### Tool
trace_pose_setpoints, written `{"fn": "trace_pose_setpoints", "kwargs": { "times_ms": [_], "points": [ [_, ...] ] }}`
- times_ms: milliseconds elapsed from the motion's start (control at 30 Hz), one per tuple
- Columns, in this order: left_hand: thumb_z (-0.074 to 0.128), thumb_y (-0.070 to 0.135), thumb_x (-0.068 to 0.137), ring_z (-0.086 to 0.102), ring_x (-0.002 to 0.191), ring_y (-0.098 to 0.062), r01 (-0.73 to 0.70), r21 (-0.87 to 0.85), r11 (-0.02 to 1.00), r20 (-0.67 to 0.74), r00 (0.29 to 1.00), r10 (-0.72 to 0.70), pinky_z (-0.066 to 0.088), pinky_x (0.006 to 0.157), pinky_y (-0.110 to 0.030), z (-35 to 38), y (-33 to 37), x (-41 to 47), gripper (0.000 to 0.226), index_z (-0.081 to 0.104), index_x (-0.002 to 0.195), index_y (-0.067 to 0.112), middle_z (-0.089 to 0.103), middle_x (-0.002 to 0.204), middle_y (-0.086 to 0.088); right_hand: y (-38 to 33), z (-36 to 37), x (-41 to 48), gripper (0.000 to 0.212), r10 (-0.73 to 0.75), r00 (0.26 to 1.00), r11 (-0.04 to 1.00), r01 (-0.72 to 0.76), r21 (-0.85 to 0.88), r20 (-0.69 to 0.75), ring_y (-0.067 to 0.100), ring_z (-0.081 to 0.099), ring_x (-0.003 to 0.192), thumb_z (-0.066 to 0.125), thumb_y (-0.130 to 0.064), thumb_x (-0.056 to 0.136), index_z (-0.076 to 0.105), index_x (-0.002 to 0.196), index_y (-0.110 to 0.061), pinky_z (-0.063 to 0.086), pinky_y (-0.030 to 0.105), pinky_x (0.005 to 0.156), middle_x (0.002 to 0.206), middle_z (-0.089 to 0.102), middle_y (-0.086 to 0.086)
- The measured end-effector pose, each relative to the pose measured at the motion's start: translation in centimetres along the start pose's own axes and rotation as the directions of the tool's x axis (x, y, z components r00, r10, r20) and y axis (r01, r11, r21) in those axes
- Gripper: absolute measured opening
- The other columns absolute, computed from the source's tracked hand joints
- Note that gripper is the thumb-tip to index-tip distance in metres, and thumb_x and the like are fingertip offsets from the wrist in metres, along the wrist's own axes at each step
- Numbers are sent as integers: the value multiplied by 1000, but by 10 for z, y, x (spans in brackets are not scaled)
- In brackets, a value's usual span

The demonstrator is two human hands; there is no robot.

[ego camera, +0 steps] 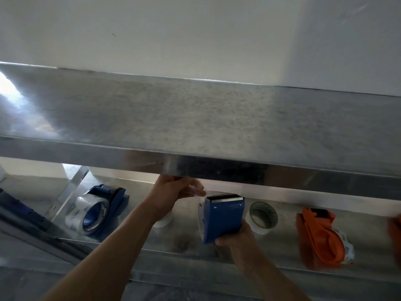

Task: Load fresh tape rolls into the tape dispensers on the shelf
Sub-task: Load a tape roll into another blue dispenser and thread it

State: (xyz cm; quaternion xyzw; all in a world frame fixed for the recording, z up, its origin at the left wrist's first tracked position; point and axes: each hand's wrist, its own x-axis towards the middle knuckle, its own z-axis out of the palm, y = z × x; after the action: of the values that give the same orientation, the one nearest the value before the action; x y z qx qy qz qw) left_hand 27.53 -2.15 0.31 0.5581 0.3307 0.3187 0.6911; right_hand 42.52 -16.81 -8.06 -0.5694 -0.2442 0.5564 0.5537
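- My right hand (236, 237) grips the blue tape dispenser (223, 216) from below, at lower centre of the frame, over the lower shelf (186, 229).
- Its flat blue side faces me, and the toothed metal blade points up.
- My left hand (178, 191) sits just upper left of the blade, fingers bunched toward the thumb; I cannot tell whether they pinch clear tape.
- A second blue dispenser (115, 198), holding a clear roll (84, 213), lies lower left.
- A loose tape roll (260, 230) and an orange dispenser (321, 235) lie to the right.

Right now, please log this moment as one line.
step: threading tape | right hand: holds blue dispenser | left hand: pinches clear tape end | shelf: loaded blue dispenser, orange dispenser, loose roll
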Motion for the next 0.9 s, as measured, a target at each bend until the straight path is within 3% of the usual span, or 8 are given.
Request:
{"fn": "trace_pose_setpoints", "kwargs": {
  "times_ms": [200,300,400,467,567,700,800,900],
  "points": [
    [45,1,95,70,78,-35,26,-104,994,34,999,-22,54,89,-53,-3,-3,-2,38,73,70,9,69,74,-18,5,3,0,70,32,999,995,-30,97,-23,41,65,104,72,6,39,63,108,0,49,64,95,101,72,22],
    [47,4,93,70,77,-35,18,-116,993,45,999,-13,54,87,-51,-3,-4,-1,34,73,71,6,69,74,-19,4,2,-1,69,51,999,993,-51,105,-2,37,67,103,69,8,44,62,112,0,51,60,95,102,72,20],
    [44,1,97,69,76,-38,4,-69,998,39,999,-1,58,79,-44,-3,-1,0,29,70,83,3,68,77,-21,0,0,-3,66,50,999,998,-50,-38,-7,30,69,99,70,4,44,65,109,-4,57,49,87,99,74,16],
    [45,-1,98,69,76,-39,9,9,1000,42,999,-9,58,77,-40,-3,4,1,21,66,93,0,68,80,-21,-4,0,-5,63,46,999,990,-45,-136,2,25,70,94,70,1,44,66,106,-8,57,38,77,95,75,12],
    [49,0,96,70,78,-40,31,144,989,33,999,-36,57,82,-42,2,8,4,16,64,100,-2,71,85,-19,-7,0,-7,60,53,998,974,-48,-220,15,26,69,93,71,-1,47,66,105,-14,57,39,75,92,74,9],
    [54,3,93,72,81,-38,57,204,977,30,997,-65,56,83,-39,9,14,5,15,66,99,-4,73,90,-18,-7,0,-10,57,25,1000,967,-22,-252,8,26,69,92,73,-3,49,65,104,-17,58,42,78,90,73,7],
    [52,5,95,71,88,-38,36,179,983,70,996,-49,54,92,-48,8,15,2,20,67,94,-7,72,92,-20,-7,-3,-10,62,-11,999,982,5,-188,-34,29,68,94,74,-4,45,64,106,-10,58,41,78,92,73,12],
    [52,3,94,68,91,-43,2,115,993,102,995,-14,51,95,-53,10,12,-4,28,74,78,7,72,87,-21,-6,-7,-8,66,-24,998,991,16,-132,-64,32,68,93,74,-2,42,64,108,-3,57,39,75,94,73,18]
  ]
}}
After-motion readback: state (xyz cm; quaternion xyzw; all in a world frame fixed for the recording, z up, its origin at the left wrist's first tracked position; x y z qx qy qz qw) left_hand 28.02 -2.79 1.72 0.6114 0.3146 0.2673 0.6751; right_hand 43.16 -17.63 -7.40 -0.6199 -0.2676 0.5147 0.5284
